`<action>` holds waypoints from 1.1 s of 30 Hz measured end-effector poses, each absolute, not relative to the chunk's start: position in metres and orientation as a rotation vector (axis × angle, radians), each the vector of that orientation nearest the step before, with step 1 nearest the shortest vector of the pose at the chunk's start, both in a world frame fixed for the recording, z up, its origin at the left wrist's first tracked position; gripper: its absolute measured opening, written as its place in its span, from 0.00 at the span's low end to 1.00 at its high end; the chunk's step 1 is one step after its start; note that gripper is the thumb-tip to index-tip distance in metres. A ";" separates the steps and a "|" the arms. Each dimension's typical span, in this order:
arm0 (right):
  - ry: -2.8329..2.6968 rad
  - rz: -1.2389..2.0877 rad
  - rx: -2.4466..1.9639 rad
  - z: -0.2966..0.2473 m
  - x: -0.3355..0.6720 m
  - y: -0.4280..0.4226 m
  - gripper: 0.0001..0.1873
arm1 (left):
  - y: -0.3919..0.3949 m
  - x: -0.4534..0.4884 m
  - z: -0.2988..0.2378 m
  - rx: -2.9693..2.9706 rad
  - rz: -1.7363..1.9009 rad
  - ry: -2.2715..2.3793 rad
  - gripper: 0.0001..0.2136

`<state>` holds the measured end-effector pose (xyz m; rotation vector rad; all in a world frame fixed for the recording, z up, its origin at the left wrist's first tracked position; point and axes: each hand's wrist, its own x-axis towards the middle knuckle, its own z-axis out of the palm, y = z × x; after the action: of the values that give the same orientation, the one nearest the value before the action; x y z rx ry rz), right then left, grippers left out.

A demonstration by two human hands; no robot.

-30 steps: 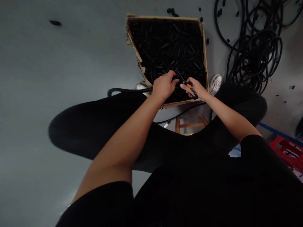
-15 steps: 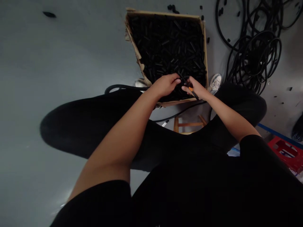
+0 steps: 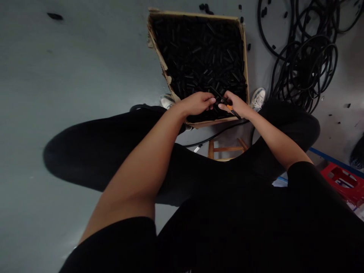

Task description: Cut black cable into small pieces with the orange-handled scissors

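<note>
My left hand (image 3: 196, 104) and my right hand (image 3: 236, 105) meet low over the near edge of a cardboard tray (image 3: 196, 14), which is heaped with short black rubber tube pieces (image 3: 199, 57). My left hand grips a black rubber hose (image 3: 148, 107), whose run passes beneath my forearm. Orange-handled snips (image 3: 231, 110) sit in my right hand, their dark blades at the hose near my left fingertips. Fingers hide the exact contact point.
A tangled coil of black hose (image 3: 304, 72) lies on the grey floor right of the tray, with stray black pieces (image 3: 206, 7) beyond it. A wooden stool (image 3: 224, 149) stands under me. A red plastic crate (image 3: 341, 180) sits at lower right.
The whole scene has shifted slightly up and left in view. The snips have turned and sit closer to my left hand, with the hose still held between both hands.
</note>
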<state>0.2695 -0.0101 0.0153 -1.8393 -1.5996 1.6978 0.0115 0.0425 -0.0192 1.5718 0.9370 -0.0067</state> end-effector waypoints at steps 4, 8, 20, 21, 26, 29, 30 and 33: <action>-1.420 1.763 -1.958 0.017 0.269 -0.010 0.41 | 0.043 0.011 -0.021 1.661 -0.036 1.149 0.17; -1.294 1.844 -1.969 0.017 0.266 -0.015 0.36 | 0.045 0.010 -0.026 1.655 -0.046 1.301 0.23; -1.176 1.879 -1.944 0.018 0.247 -0.018 0.26 | 0.032 0.028 -0.005 1.500 0.161 1.360 0.23; -1.161 1.883 -1.955 0.020 0.246 -0.017 0.26 | 0.032 0.029 -0.003 1.493 0.173 1.365 0.24; -1.098 1.911 -1.982 0.026 0.244 -0.014 0.28 | 0.032 0.034 0.015 1.477 0.125 1.363 0.27; -1.117 1.898 -1.961 0.029 0.243 -0.016 0.32 | 0.033 0.034 0.025 1.509 0.084 1.324 0.27; -1.144 1.890 -1.952 0.030 0.244 -0.016 0.32 | 0.033 0.033 0.027 1.523 0.077 1.311 0.27; -1.249 1.839 -1.957 0.034 0.245 -0.017 0.32 | 0.032 0.030 0.026 1.564 0.074 1.311 0.28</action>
<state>0.2446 -0.0166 0.0343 -1.9567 -1.2489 1.8394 0.0299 0.0321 0.0258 1.5643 1.3115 0.0739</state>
